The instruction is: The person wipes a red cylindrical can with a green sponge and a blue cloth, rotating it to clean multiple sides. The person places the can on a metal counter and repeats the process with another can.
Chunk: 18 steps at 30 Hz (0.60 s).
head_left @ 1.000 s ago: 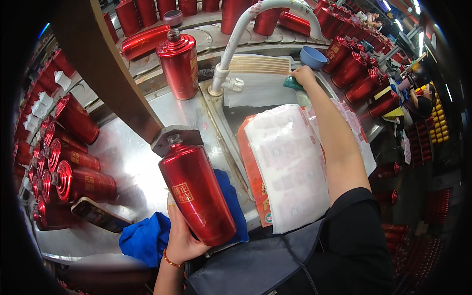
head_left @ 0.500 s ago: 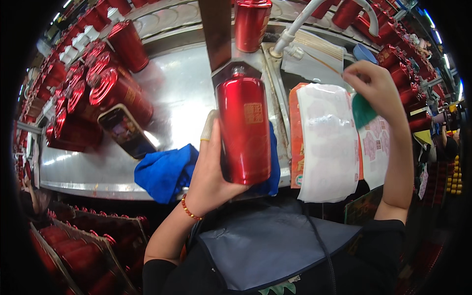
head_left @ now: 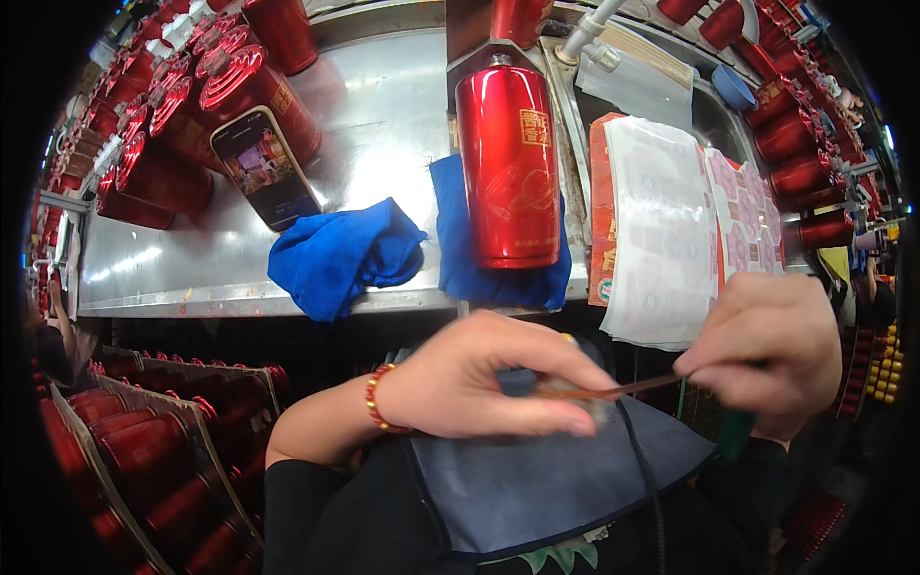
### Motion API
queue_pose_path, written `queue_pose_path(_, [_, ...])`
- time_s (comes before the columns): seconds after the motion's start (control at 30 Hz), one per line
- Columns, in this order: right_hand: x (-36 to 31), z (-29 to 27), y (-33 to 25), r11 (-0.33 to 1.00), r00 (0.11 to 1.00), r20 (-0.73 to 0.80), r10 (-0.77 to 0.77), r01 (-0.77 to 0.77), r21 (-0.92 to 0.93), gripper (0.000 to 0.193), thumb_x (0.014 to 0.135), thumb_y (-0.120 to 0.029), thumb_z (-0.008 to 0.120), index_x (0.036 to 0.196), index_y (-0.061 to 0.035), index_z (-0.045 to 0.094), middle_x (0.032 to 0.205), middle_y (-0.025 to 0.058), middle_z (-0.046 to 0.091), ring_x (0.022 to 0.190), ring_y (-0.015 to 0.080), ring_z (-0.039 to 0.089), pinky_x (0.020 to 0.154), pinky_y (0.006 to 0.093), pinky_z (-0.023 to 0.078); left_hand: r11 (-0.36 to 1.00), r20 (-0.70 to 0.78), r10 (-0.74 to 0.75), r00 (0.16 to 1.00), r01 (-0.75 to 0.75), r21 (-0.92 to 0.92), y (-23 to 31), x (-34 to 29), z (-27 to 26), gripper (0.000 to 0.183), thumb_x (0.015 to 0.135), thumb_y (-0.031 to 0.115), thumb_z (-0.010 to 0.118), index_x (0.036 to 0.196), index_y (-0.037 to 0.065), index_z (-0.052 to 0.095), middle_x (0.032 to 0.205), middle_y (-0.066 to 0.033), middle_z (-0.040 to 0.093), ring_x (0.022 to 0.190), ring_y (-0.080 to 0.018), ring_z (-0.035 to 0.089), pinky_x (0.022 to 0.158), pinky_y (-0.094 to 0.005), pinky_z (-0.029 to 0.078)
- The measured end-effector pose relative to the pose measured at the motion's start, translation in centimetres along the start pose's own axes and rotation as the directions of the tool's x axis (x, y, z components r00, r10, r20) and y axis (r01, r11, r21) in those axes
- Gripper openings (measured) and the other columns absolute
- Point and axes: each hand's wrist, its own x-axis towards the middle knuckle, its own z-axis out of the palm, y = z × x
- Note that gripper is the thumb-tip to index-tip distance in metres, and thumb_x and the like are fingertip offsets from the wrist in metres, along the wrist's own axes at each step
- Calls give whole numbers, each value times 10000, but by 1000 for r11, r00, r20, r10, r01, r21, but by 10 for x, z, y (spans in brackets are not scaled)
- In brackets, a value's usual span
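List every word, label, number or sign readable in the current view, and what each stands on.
Wording isn't copied out here; only where it stands.
Upright red bottle: gold square of characters, clear; small print near the base, too small.
White sheets: pale pinkish printing, too faint.
Orange-red sheet: mostly covered, lettering incomplete.
Phone: screen text too small.
Thin brown strip: blurred, no text discernible.

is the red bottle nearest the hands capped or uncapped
Uncapped: the red bottle shows its bare, glassy neck at the top, with no cap over it.
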Motion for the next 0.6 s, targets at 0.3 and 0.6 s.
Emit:
queue_pose_path(0.3, [-64,9,84,711,738,-114,665,-579,400,107,860,10,681,946,54,728,864,77,708,630,89,595,572,229,448,951,-486,-64,872,200,234,-10,-19,-17,72,930,27,748,988,-15,758,849,-74,751,767,-126,714,691,-248,546])
queue_pose_path(0.6, [10,74,56,908,973,-121,197,-134,397,555,778,-61,875,1299,-47,684,1176,88,703,655,75,575,593,224,464,612,-312,382,870,14,790,-22,20,6,155,806,79,829,944,56,761,797,-87,713,678,-246,662,604,-345,512])
